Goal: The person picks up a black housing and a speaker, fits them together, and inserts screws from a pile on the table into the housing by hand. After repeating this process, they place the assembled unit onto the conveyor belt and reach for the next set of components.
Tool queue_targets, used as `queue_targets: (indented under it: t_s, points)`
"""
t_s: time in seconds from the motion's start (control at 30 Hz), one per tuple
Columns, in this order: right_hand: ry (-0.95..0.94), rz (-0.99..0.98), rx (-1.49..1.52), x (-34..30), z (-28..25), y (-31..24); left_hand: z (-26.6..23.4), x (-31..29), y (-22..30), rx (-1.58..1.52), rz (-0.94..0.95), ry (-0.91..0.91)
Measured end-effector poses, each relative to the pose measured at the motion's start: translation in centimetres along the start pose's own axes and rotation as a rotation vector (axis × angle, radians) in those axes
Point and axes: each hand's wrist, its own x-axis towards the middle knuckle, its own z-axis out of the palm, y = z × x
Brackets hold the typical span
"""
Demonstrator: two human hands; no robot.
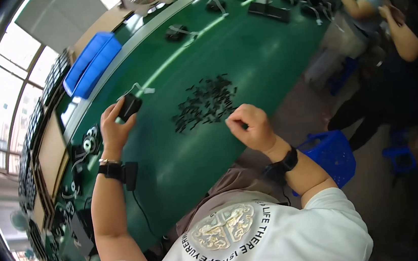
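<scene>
Left of the strip pile (207,103), the left hand (114,129) grips a black box (130,107) between thumb and fingers, seemingly keeping its face clear. Just right of the pile, perhaps for easy reach, the right hand (252,128) curls loosely; whether it pinches anything, I can't tell.

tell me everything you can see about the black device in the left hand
The black device is a small, blocky case with rounded corners, dark all over and apparently hard plastic with a slight sheen. The left hand grips it between thumb and fingers, tilted, over the green tabletop, left of the pile of black strips. A thin white cable beside it, apparently its own, loops to a pale end piece. Whether it touches the tabletop is unclear.
</scene>
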Motion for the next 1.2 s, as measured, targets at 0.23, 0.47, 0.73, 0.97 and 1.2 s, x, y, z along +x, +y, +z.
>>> queue_targets:
  t_s: [0.23,0.47,0.73,0.97,1.2]
  points:
    - [0.057,-0.043,0.042,0.3,1.4,0.5,6.4,7.7,-10.1,-0.058,-0.107,-0.079]
    - [0.040,-0.001,0.054,0.3,0.6,0.5,9.8,9.6,-9.1,-0.096,-0.114,-0.135]
    - [0.019,-0.017,0.058,0.3,1.0,0.4,9.7,9.3,-10.3,-0.090,-0.105,-0.169]
    - [0.010,0.009,0.057,0.2,0.7,0.4,9.5,9.2,-8.4,0.044,-0.097,-0.195]
    - [-0.002,-0.013,0.059,0.6,0.8,0.3,9.3,9.2,-7.3,0.340,-0.122,-0.066]
